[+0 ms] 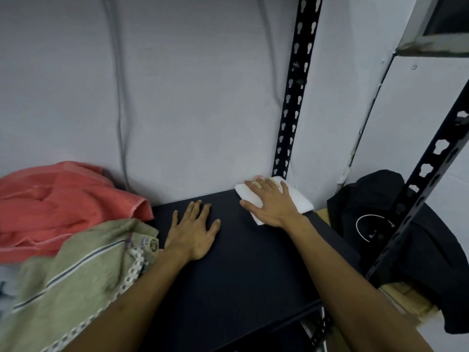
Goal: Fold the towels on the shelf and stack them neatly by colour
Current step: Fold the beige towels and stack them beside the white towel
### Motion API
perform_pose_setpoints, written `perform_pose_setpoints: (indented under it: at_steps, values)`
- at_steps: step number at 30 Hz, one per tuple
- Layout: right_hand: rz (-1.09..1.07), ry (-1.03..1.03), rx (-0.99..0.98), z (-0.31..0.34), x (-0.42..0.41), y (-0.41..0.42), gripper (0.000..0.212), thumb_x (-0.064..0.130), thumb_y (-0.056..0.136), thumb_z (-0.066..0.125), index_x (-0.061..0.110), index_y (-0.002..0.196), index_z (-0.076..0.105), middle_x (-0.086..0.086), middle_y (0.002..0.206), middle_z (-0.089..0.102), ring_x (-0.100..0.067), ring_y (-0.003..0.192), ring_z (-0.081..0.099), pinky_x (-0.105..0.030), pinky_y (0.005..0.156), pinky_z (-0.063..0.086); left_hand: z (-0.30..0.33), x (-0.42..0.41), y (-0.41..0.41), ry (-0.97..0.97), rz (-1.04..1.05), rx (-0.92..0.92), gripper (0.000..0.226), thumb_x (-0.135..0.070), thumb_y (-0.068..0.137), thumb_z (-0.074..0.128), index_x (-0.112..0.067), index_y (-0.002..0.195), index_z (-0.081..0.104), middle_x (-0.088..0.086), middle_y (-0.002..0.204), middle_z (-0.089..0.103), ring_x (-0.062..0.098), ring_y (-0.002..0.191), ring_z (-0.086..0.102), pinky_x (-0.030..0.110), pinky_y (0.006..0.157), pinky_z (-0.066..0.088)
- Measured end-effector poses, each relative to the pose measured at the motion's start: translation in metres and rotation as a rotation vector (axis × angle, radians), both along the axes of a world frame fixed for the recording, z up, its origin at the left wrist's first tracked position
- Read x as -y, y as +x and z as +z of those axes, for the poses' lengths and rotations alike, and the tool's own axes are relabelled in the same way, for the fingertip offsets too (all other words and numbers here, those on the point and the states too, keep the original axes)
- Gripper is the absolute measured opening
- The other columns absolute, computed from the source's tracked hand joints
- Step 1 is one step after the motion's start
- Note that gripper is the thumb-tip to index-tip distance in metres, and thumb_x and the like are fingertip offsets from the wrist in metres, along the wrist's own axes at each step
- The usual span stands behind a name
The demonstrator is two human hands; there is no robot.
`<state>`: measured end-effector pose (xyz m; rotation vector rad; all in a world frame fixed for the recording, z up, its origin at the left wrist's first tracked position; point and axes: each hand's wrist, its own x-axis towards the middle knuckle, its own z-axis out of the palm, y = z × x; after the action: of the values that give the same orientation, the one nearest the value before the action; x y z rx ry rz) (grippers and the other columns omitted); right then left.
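A small folded white towel (303,203) lies in the back right corner of the black shelf (243,270). My right hand (271,201) presses flat on it with straight fingers. My left hand (195,232) rests flat on the bare shelf surface, fingers spread. At the left lies a crumpled coral-pink towel (63,207), and in front of it an unfolded olive-green towel (76,283) with grey stripes and a checked border, partly under my left forearm.
A black slotted upright (294,97) stands at the shelf's back right corner, another (426,179) at the front right. A black garment (396,237) hangs beyond the right edge. A white wall with cables is behind.
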<state>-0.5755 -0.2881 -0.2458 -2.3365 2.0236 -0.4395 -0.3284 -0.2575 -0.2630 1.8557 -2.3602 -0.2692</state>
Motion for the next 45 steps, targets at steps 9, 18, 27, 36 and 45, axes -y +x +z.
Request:
perform_pose_setpoints:
  at_steps: [9, 18, 27, 36, 45]
  values:
    - [0.126, -0.033, 0.237, -0.008, -0.066, 0.097, 0.065, 0.064, 0.098, 0.039, 0.036, 0.156, 0.027, 0.003, 0.162, 0.031, -0.015, 0.151, 0.020, -0.046, 0.123, 0.012, 0.057, -0.068, 0.045, -0.187, -0.185, 0.224, 0.065, -0.049, 0.099, 0.047, -0.020, 0.156, 0.032, 0.009, 0.161, 0.032, 0.027, 0.146, 0.032, 0.043, 0.120, 0.020]
    - [0.317, 0.222, 1.149, 0.017, -0.143, 0.195, 0.052, 0.034, 0.091, 0.070, 0.024, 0.141, 0.056, 0.013, 0.116, 0.069, 0.009, 0.112, 0.060, -0.024, 0.110, 0.043, 0.057, -0.135, 0.203, -0.226, 0.059, 0.008, 0.074, -0.075, 0.093, 0.024, -0.037, 0.157, 0.027, 0.001, 0.166, 0.024, 0.027, 0.149, 0.031, 0.045, 0.120, 0.025]
    - [0.431, 0.106, 0.973, -0.007, -0.175, 0.217, 0.009, 0.021, 0.086, 0.078, 0.015, 0.091, 0.074, 0.005, 0.110, 0.072, -0.018, 0.106, 0.066, -0.042, 0.097, 0.051, 0.059, -0.172, 0.201, -0.397, -0.023, -0.364, 0.041, -0.048, 0.104, 0.045, -0.031, 0.140, 0.059, -0.006, 0.148, 0.055, 0.018, 0.131, 0.055, 0.032, 0.106, 0.044]
    - [0.326, 0.091, 1.203, 0.061, -0.174, 0.117, 0.012, 0.011, 0.085, 0.073, 0.000, 0.086, 0.068, -0.007, 0.106, 0.076, -0.016, 0.099, 0.070, -0.022, 0.084, 0.053, 0.082, -0.147, 0.144, -0.289, -0.059, -0.674, 0.038, -0.053, 0.104, 0.043, -0.038, 0.132, 0.063, -0.022, 0.123, 0.069, 0.000, 0.115, 0.062, 0.030, 0.101, 0.047]
    - [-0.168, -0.188, 0.615, 0.042, -0.144, 0.060, 0.025, 0.038, 0.086, 0.075, 0.019, 0.100, 0.067, -0.004, 0.112, 0.063, -0.025, 0.113, 0.054, -0.040, 0.096, 0.042, 0.047, -0.140, 0.073, -0.036, -0.209, -0.245, 0.056, -0.059, 0.087, 0.064, -0.034, 0.136, 0.056, -0.006, 0.138, 0.060, 0.018, 0.130, 0.052, 0.041, 0.102, 0.046]
